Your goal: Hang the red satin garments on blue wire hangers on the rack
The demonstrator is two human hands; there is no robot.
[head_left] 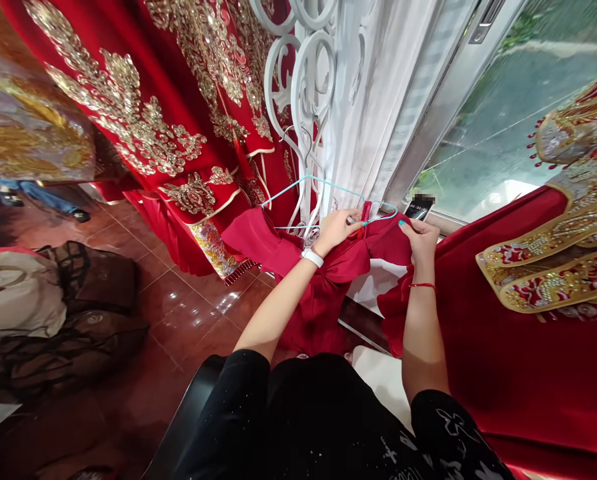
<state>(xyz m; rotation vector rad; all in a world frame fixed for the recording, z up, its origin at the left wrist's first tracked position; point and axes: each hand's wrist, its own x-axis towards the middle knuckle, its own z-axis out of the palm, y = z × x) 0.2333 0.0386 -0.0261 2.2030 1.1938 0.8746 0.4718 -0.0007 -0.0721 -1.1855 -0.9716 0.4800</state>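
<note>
A dark red dress (pixel 318 300) hangs from a thin light-blue hanger (pixel 285 191) in front of me. My left hand (pixel 337 231), with a white band on the wrist, is closed at the dress's neckline beside the hanger's right part. Its fingertips touch a narrow red strap (pixel 366 212) there; exactly what they pinch is partly hidden. At the right, my right hand (pixel 421 239) pinches the edge of the dress's right shoulder piece (pixel 391 241) between thumb and fingers, stretching it sideways. A red cord circles that wrist.
White scrolled metalwork (pixel 298 73) stands behind the hanger. Red garments with gold embroidery (pixel 128 113) hang at the left, and another embroidered red garment (pixel 543 267) at the right. A phone (pixel 419 208) leans by the window (pixel 508 120). Bags (pixel 23 293) lie on the tiled floor (pixel 178 313).
</note>
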